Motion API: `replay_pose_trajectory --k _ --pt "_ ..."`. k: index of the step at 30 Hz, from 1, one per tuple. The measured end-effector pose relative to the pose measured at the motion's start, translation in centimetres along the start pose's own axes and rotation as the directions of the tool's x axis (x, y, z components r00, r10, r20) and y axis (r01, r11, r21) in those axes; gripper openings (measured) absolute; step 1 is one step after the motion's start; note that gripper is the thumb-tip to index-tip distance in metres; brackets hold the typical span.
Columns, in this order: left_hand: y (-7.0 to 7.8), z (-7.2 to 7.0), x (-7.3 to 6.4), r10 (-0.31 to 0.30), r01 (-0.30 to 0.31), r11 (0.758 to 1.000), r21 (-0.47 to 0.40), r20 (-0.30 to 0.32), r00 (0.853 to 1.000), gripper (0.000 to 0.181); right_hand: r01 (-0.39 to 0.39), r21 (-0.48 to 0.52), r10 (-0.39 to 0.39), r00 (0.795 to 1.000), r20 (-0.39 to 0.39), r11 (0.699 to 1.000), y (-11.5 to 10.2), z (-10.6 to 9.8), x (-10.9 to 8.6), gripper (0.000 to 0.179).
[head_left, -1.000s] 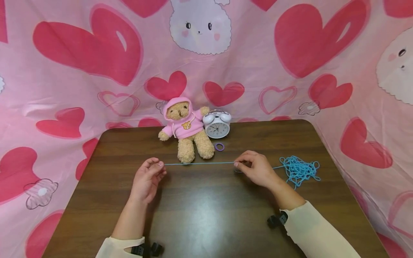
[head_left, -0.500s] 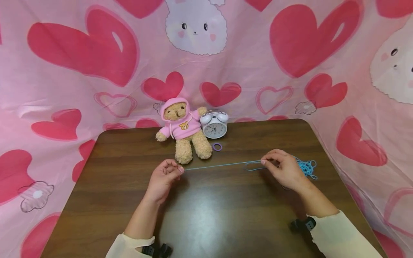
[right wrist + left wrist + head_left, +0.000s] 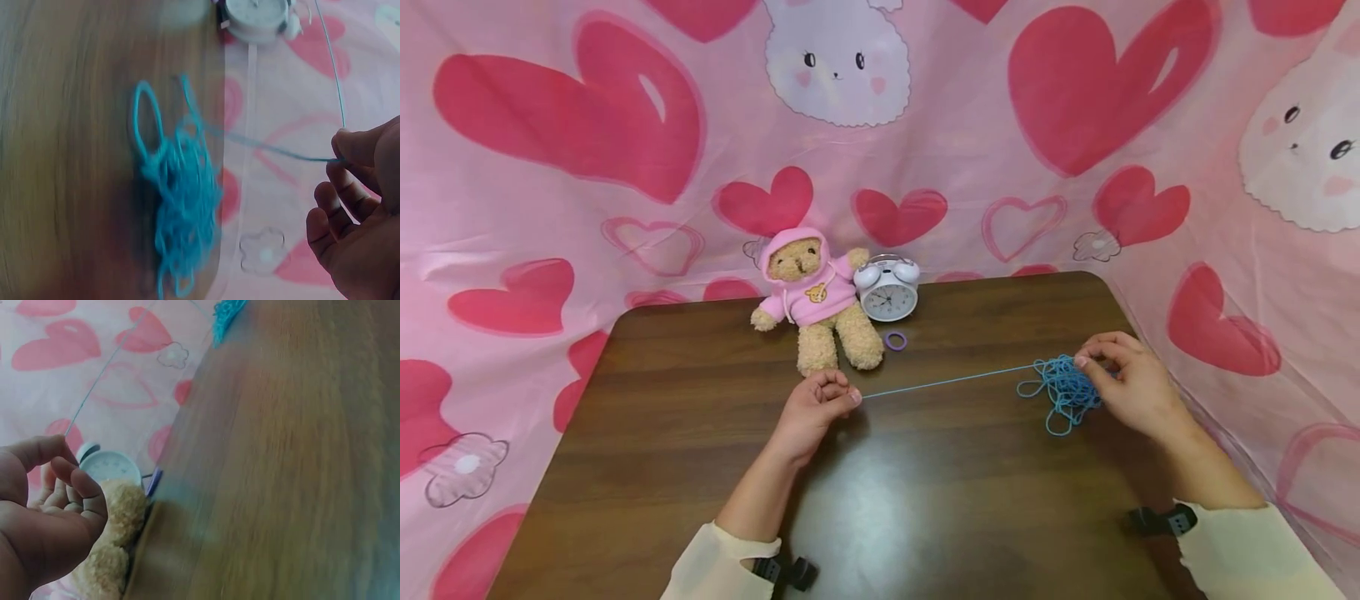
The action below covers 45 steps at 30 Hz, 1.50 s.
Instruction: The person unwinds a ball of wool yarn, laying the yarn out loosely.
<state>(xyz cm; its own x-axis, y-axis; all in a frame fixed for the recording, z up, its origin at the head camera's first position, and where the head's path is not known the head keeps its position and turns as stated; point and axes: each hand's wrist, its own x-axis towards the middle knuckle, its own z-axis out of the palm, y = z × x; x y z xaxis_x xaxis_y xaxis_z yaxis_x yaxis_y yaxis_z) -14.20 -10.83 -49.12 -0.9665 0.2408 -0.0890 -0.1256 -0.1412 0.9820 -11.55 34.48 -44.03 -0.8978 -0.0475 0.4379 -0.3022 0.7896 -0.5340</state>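
Between the two hands a thin blue string point(image 3: 951, 381) runs taut above the table. My left hand point(image 3: 816, 414) pinches one end between thumb and forefinger, just in front of the teddy bear. At the right, my right hand point(image 3: 1131, 385) pinches the string further along, its other fingers loosely bent. A tangled heap of the same blue string point(image 3: 1066, 387) lies on the table beside and partly behind the right hand. In the right wrist view a strand point(image 3: 269, 147) leads from the heap up to the pinching fingertips point(image 3: 345, 140).
A teddy bear point(image 3: 820, 293) in a pink hoodie sits at the back of the brown table point(image 3: 925, 500). Next to it stands a white alarm clock point(image 3: 889, 292), with a purple ring point(image 3: 896, 341) in front. A pink heart-patterned cloth point(image 3: 955, 125) hangs behind.
Both hands have moved right, the right hand further, past the string heap. The stretch of string between them has grown longer and now slopes up to the right.
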Motion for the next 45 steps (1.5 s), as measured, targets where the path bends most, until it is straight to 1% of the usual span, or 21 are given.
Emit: replay_pose_trajectory --k 3,5,7,10,14,18,23,26,30,36,40,45 --pt "-0.1 0.8 0.5 0.001 -0.002 1.0 0.014 0.012 1.0 0.025 -0.016 0.004 0.016 0.999 -0.042 1.0 1.1 -1.1 -0.2 0.006" --pt "-0.2 1.5 0.8 -0.003 0.003 1.0 0.024 0.018 1.0 0.025 -0.032 -0.01 0.032 0.997 -0.074 0.999 1.8 -1.8 -0.3 0.005" --pt "-0.2 2.2 1.0 -0.008 0.007 1.0 0.027 0.024 1.0 0.025 -0.059 -0.038 0.055 0.993 -0.107 0.998 2.5 -2.5 -0.4 0.004" --pt "0.0 3.4 1.3 -0.008 0.007 1.0 0.021 0.034 0.999 0.025 -0.108 -0.091 0.095 0.986 -0.134 0.99 3.5 -3.5 -0.6 0.007" --pt "0.1 5.0 1.8 -0.004 0.003 1.0 0.025 0.045 0.999 0.024 -0.185 -0.136 0.167 0.977 -0.135 0.973 4.7 -4.7 -1.0 0.012" --pt "-0.2 6.4 2.6 -0.012 0.01 0.999 0.031 0.059 0.998 0.024 -0.242 -0.162 0.22 0.965 -0.142 0.957 5.7 -5.7 -1.4 0.016" --pt "-0.3 8.3 3.9 -0.009 0.01 1.0 -0.002 0.071 0.997 0.025 -0.263 -0.198 0.234 0.96 -0.156 0.944 6.6 -6.2 -2.0 0.018" --pt "-0.3 9.5 4.7 -0.012 0.012 1.0 -0.007 0.054 0.998 0.025 -0.253 -0.228 0.223 0.963 -0.15 0.94 7.2 -6.3 -2.4 0.019" --pt "-0.5 10.9 5.7 -0.031 0.032 0.999 -0.019 0.032 0.999 0.026 -0.243 -0.268 0.21 0.967 -0.147 0.932 7.7 -6.4 -2.9 0.02" --pt "-1.2 12.7 6.6 -0.057 0.059 0.997 -0.047 0.044 0.997 0.026 -0.249 -0.3 0.217 0.967 -0.136 0.921 8.1 -6.2 -3.0 0.023" --pt "-2.2 14.1 6.9 -0.097 0.102 0.991 -0.084 0.068 0.993 0.026 -0.262 -0.305 0.249 0.965 -0.08 0.916 8.3 -5.9 -2.9 0.026" --pt "-3.5 15.8 7.0 -0.156 0.162 0.984 -0.073 0.085 0.984 0.026 -0.257 -0.314 0.276 0.961 0.015 0.914 8.9 -5.2 -2.5 0.029"
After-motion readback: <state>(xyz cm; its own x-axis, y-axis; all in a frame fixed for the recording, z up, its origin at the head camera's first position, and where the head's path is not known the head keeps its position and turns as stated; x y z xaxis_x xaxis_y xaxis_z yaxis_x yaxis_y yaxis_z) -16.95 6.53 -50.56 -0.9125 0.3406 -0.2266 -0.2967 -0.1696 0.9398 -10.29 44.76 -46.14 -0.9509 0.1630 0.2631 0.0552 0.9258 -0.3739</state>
